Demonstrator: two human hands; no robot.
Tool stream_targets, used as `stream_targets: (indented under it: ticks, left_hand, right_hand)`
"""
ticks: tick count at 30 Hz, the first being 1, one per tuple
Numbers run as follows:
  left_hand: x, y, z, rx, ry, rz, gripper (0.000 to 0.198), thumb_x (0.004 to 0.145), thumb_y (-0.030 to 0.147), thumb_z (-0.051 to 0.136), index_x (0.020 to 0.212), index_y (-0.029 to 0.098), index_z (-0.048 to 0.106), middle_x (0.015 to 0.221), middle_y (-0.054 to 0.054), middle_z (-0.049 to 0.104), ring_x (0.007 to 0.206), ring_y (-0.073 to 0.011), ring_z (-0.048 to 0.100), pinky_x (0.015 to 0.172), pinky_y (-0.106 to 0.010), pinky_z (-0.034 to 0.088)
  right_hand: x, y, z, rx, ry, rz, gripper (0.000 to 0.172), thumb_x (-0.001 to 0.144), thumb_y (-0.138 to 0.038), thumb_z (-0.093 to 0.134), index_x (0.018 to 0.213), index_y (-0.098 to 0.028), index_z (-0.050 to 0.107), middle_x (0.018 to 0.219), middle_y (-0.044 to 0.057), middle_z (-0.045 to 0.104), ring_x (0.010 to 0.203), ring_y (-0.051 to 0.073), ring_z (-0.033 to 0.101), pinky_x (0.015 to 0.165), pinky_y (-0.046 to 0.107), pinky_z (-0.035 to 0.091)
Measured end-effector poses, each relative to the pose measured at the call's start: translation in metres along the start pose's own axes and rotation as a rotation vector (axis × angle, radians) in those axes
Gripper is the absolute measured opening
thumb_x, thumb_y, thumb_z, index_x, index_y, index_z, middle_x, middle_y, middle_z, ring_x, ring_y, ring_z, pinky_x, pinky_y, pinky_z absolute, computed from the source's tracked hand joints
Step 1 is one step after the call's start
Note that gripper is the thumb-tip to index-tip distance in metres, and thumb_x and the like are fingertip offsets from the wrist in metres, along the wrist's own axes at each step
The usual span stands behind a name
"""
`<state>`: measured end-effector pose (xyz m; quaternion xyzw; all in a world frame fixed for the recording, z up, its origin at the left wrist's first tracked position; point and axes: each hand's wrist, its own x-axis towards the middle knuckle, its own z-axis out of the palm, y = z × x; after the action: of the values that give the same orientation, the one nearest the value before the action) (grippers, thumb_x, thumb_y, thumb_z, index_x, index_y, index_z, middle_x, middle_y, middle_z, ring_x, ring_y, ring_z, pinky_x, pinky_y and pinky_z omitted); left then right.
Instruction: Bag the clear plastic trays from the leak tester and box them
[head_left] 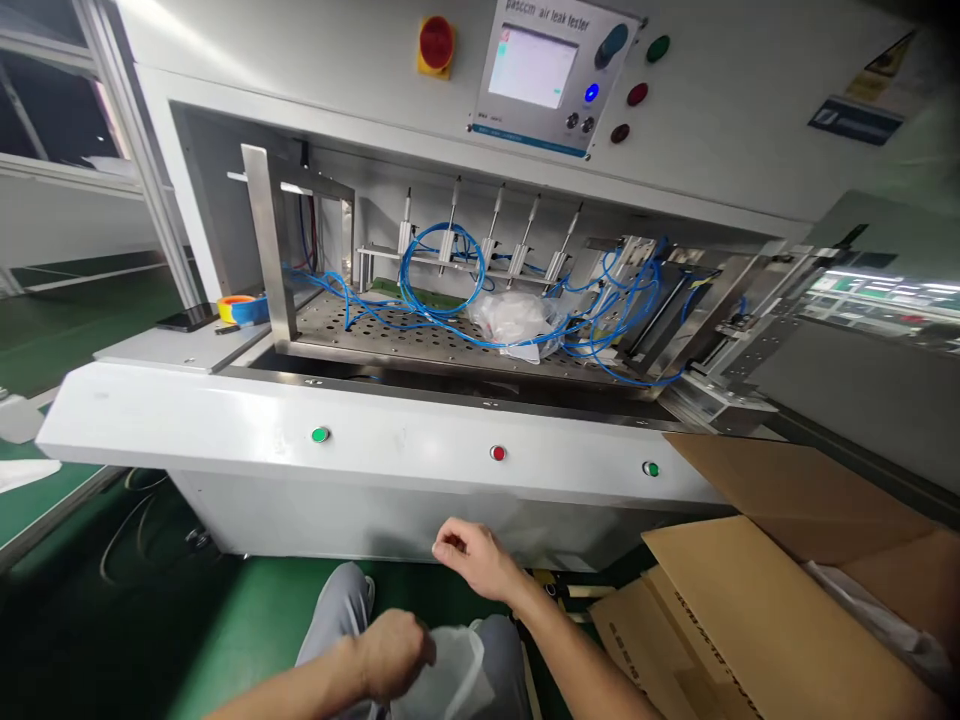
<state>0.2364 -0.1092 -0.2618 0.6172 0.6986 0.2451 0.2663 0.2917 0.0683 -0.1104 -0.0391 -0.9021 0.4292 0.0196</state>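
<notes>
Head view, left to right: a roll of tape [241, 310] sits on a ledge of an air leak tester [360, 440], its blue air hoses [439, 270] looped over a perforated steel tray [375, 335]. Held low, clear of the machine, the left hand [391, 655] seems to pinch a translucent plastic bag [457, 680], fingers partly hidden; the empty right hand [472, 560] hangs loosely curled near an open cardboard box [750, 610].

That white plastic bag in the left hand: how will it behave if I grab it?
The bag looks thin and floppy, falling in soft folds below the left hand, so it probably won't hold a shape. It seems light, since one hand appears to carry it. Its smooth sheen suggests it may slip slightly.
</notes>
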Motion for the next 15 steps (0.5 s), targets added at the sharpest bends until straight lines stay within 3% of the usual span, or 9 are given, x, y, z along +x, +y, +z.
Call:
stream_targets:
  ticks: [2,4,5,7,10,13,15]
  left_hand:
    - [-0.013,-0.005,-0.023,0.098,0.06,-0.06,0.037,0.077,0.012,0.056,0.102,0.023,0.081,0.097,-0.011,0.08,0.092,-0.0349,0.076,0.081,-0.044,0.061]
    - [-0.024,-0.007,-0.046,0.104,0.149,-0.146,0.041,0.08,0.009,0.052,0.107,0.02,0.081,0.101,-0.012,0.079,0.095,-0.0333,0.076,0.086,-0.043,0.06]
    - [-0.029,-0.007,-0.058,0.096,0.181,-0.18,0.042,0.081,0.008,0.051,0.109,0.019,0.08,0.103,-0.013,0.079,0.097,-0.0326,0.076,0.088,-0.042,0.059]
    - [-0.036,-0.008,-0.077,0.083,0.216,-0.233,0.046,0.083,0.007,0.049,0.114,0.019,0.079,0.108,-0.013,0.078,0.099,-0.0312,0.075,0.091,-0.041,0.058]
    - [-0.042,-0.01,-0.097,0.071,0.2,-0.296,0.048,0.082,0.005,0.049,0.117,0.02,0.079,0.109,-0.011,0.079,0.101,-0.0291,0.075,0.091,-0.037,0.057]
    - [-0.043,-0.008,-0.107,0.065,0.169,-0.346,0.048,0.083,0.006,0.049,0.12,0.017,0.078,0.108,-0.012,0.079,0.099,-0.0285,0.075,0.088,-0.034,0.057]
    - [-0.043,-0.004,-0.109,0.061,0.146,-0.342,0.048,0.083,0.005,0.05,0.121,0.017,0.078,0.109,-0.012,0.079,0.1,-0.0285,0.074,0.089,-0.034,0.057]
  right_hand:
    - [-0.005,-0.001,-0.004,-0.045,0.008,-0.09,0.011,0.089,-0.029,0.064,0.093,-0.02,0.07,0.092,0.001,0.07,0.081,0.015,0.062,0.072,0.023,0.048]
    - [-0.013,-0.001,-0.001,-0.101,-0.054,-0.168,0.021,0.086,-0.024,0.07,0.106,-0.022,0.072,0.123,0.006,0.068,0.108,0.021,0.065,0.093,0.03,0.053]
    - [-0.017,-0.001,0.001,-0.134,-0.1,-0.195,0.029,0.084,-0.024,0.074,0.113,-0.024,0.072,0.14,0.009,0.061,0.125,0.025,0.06,0.104,0.036,0.051]
    - [-0.024,0.0,0.004,-0.214,-0.199,-0.217,0.041,0.082,-0.027,0.082,0.123,-0.028,0.072,0.163,0.009,0.039,0.152,0.034,0.036,0.12,0.049,0.04]
    - [-0.03,0.0,0.007,-0.306,-0.332,-0.204,0.056,0.078,-0.034,0.09,0.13,-0.032,0.071,0.175,0.006,0.013,0.161,0.04,0.008,0.124,0.059,0.033]
    - [-0.032,0.001,0.013,-0.372,-0.433,-0.18,0.068,0.07,-0.037,0.097,0.131,-0.03,0.07,0.176,0.006,0.0,0.16,0.043,-0.001,0.124,0.061,0.032]
    - [-0.033,0.006,0.02,-0.455,-0.438,-0.176,0.067,0.07,-0.027,0.097,0.131,-0.028,0.069,0.176,0.009,-0.001,0.16,0.043,-0.002,0.126,0.062,0.028]
